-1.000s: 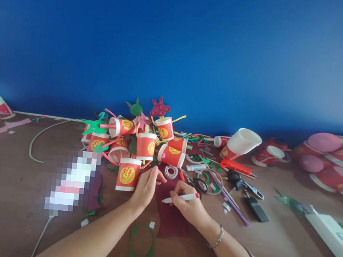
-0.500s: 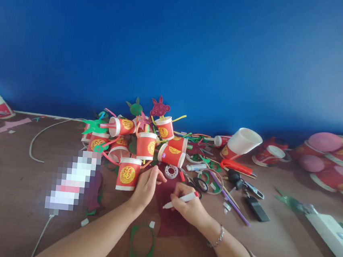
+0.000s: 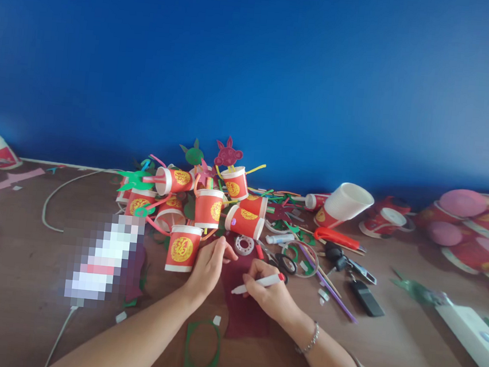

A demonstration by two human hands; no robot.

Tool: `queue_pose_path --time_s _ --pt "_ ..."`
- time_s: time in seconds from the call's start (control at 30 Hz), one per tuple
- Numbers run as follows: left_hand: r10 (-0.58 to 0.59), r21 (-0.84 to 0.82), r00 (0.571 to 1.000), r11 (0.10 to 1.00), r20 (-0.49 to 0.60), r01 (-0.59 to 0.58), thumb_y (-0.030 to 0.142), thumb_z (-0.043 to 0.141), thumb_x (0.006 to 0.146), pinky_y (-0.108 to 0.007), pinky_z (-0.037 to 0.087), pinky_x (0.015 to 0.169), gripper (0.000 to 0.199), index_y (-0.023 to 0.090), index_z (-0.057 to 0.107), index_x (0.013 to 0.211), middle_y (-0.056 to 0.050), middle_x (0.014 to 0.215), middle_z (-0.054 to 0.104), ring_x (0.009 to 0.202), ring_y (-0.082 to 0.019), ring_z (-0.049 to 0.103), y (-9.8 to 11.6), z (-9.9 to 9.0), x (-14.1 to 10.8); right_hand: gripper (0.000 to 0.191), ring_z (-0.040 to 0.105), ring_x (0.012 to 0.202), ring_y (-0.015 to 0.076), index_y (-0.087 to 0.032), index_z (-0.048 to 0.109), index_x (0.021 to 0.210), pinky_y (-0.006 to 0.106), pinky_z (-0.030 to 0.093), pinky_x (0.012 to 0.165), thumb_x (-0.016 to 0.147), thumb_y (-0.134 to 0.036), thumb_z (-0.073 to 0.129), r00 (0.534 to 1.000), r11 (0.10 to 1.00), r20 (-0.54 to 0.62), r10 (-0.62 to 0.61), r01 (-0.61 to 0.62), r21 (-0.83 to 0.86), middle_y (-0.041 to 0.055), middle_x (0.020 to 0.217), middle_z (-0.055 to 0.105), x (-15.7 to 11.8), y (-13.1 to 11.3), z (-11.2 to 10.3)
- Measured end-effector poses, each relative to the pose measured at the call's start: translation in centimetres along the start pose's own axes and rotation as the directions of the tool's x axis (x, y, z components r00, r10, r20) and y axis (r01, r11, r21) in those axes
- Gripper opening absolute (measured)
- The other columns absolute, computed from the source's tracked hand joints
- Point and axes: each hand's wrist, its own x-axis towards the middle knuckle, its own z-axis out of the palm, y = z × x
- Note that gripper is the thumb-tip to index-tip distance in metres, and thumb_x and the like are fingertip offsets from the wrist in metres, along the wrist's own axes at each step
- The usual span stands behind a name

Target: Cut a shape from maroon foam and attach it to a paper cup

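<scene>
My right hand (image 3: 271, 293) is closed round a white marker (image 3: 268, 280) with a red end. The marker slants, its pale tip to the left, over a sheet of dark red paper (image 3: 248, 320); whether the tip touches the sheet I cannot tell. By the paper's upper left edge rests my left hand (image 3: 208, 264), its fingers loosely bent and apart, nothing seen in it. Just left of that hand stands a red paper cup (image 3: 184, 249) with a gold emblem. Black-handled scissors (image 3: 285, 262) lie beyond my right hand, near a white tape roll (image 3: 244, 245).
Several red cups with paper strips and cutouts (image 3: 229, 153) are heaped against the blue wall. Stacked cups (image 3: 346, 203), a red utility knife (image 3: 338, 237) and keys (image 3: 336, 256) lie to the right. A green paper frame (image 3: 189, 348) is in front; a blurred, lit device (image 3: 105, 259) lies left.
The marker tip has shifted slightly up and left over the paper with a small motion of my right hand. My left hand stays where it was.
</scene>
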Motion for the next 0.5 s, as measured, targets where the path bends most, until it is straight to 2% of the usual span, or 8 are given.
queue_pose_path --time_s 0.2,0.5 --pt "-0.004 -0.003 1.000 1.000 0.006 0.004 0.043 0.032 0.092 -0.029 0.053 0.066 0.050 0.016 0.062 0.064 -0.006 0.069 0.068 0.072 -0.018 0.064 0.21 -0.02 0.06 0.020 0.055 0.047 0.0118 -0.019 0.045 0.057 0.020 0.037 0.044 0.076 -0.020 0.052 1.000 0.998 -0.010 -0.008 0.008 -0.058 -0.0012 0.051 0.061 0.01 -0.06 0.05" --pt "-0.003 0.004 1.000 1.000 0.002 0.003 0.043 0.032 0.092 -0.030 0.054 0.067 0.051 0.016 0.063 0.063 -0.007 0.070 0.068 0.073 -0.019 0.064 0.35 -0.02 0.00 0.019 0.051 0.047 0.0105 -0.019 0.046 0.059 0.019 0.035 0.045 0.077 -0.022 0.053 0.999 0.998 -0.042 0.013 -0.016 -0.055 -0.0009 0.053 0.062 -0.02 -0.11 0.17"
